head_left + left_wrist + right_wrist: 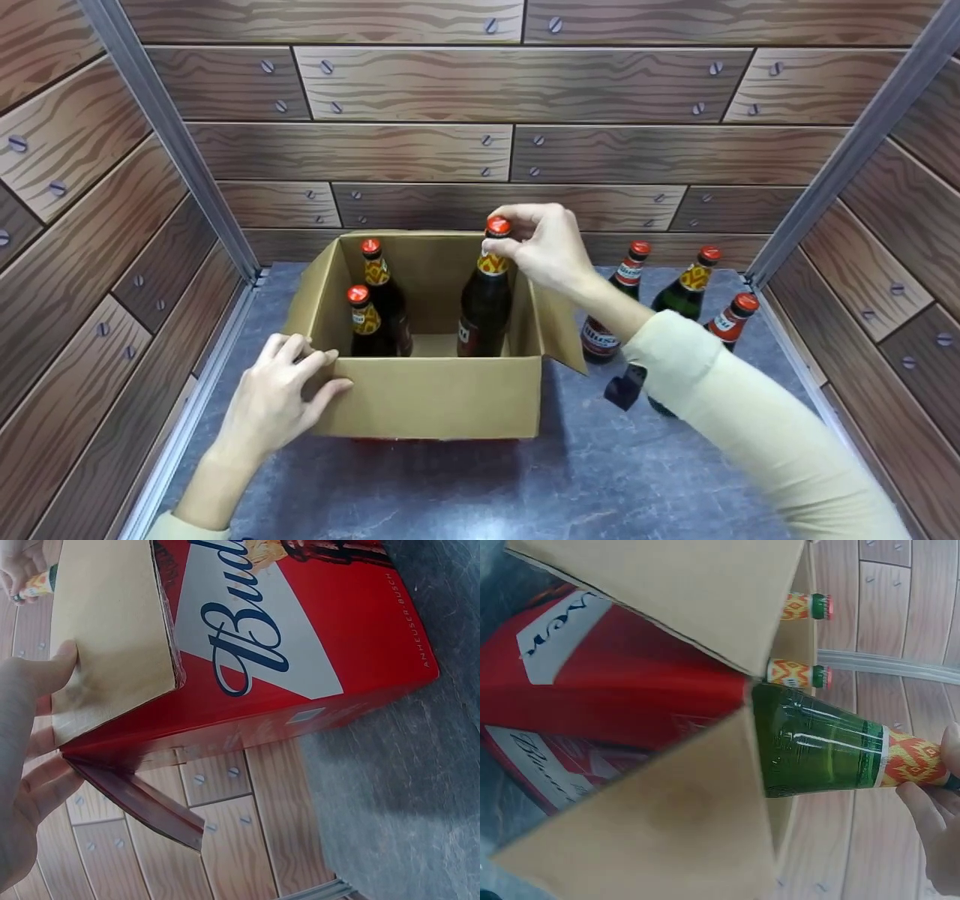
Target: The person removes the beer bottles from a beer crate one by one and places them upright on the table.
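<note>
My right hand (550,249) pinches a dark green bottle (484,311) by its neck, just under the red cap. The bottle hangs upright inside the right part of an open cardboard box (442,397), its lower end hidden behind the front flap. In the right wrist view the same bottle (821,742) has an orange and yellow patterned neck label. My left hand (274,394) holds the box's front left corner, thumb on the front flap (112,637) in the left wrist view. Two more bottles, a front one (364,322) and a rear one (384,296), stand at the box's left side.
Right of the box stand a bottle with a red and white neck label (628,270), a green bottle (686,289) and a red-labelled bottle (729,319), partly behind my right sleeve. A black object (625,388) shows beside the sleeve. Wood-patterned walls (420,150) enclose the grey table (420,502).
</note>
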A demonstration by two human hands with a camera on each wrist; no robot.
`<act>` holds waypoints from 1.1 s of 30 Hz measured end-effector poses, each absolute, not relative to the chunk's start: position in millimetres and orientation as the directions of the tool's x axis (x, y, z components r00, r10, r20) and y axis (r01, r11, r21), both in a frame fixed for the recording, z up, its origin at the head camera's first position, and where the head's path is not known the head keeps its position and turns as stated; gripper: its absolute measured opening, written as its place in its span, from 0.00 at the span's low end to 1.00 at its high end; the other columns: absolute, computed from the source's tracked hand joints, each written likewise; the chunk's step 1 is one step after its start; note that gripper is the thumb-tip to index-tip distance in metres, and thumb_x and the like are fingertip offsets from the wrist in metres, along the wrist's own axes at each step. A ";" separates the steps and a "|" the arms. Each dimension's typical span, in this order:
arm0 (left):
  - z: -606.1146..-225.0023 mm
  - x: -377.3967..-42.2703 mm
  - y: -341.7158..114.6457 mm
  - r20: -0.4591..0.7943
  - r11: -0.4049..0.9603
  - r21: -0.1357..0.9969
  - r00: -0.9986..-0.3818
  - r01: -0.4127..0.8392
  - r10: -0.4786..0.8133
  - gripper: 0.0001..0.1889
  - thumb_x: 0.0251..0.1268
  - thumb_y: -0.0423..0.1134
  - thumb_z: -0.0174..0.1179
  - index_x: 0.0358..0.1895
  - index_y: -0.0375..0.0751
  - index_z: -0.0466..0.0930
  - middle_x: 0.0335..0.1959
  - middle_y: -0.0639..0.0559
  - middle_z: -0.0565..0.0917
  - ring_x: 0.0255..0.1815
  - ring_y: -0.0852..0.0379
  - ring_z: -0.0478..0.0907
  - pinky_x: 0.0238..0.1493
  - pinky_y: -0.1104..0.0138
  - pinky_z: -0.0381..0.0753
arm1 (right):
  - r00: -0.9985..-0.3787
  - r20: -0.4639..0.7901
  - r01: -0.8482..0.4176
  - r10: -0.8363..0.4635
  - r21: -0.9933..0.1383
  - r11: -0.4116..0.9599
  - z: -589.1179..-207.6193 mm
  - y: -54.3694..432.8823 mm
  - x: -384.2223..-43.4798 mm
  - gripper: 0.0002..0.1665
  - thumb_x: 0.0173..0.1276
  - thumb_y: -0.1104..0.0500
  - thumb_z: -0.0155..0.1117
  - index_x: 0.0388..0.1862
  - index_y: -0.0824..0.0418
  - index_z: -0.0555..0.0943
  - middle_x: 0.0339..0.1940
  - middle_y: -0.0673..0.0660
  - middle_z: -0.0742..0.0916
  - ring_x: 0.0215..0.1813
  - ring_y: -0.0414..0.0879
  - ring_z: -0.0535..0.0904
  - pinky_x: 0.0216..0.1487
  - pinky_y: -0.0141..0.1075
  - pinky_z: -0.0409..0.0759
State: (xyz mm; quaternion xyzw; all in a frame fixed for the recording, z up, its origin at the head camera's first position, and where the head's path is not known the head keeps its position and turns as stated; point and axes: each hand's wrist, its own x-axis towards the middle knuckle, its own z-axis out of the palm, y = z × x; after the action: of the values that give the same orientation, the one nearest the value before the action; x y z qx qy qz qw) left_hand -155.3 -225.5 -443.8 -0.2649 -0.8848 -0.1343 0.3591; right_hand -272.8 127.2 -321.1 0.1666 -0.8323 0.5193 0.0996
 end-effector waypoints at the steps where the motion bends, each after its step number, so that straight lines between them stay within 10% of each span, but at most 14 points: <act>1: -443.8 -155.2 -225.3 0.707 0.823 0.048 -0.602 0.565 0.372 0.19 0.50 0.48 0.83 0.43 0.44 0.91 0.34 0.49 0.80 0.40 0.47 0.77 0.24 0.56 0.84 | -0.921 0.348 -0.390 -0.177 -0.826 0.406 -318.0 128.2 -272.4 0.15 0.60 0.67 0.80 0.47 0.64 0.91 0.44 0.61 0.94 0.41 0.38 0.90 0.41 0.24 0.86; 33: -444.1 -157.1 -225.2 0.713 0.823 0.043 -0.594 0.567 0.372 0.19 0.50 0.49 0.83 0.43 0.44 0.90 0.34 0.49 0.80 0.40 0.48 0.77 0.23 0.57 0.84 | -0.869 0.481 -0.483 -0.113 -0.777 0.404 -220.5 162.9 -254.3 0.11 0.64 0.64 0.78 0.46 0.63 0.90 0.39 0.50 0.93 0.39 0.34 0.91 0.42 0.25 0.87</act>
State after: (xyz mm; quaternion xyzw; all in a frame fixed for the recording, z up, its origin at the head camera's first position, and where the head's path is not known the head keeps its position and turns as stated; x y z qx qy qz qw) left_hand -157.1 -225.2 -444.1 -0.2659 -0.8826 -0.1340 0.3638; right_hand -254.3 162.9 -220.5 0.1821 -0.8185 0.5145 0.1796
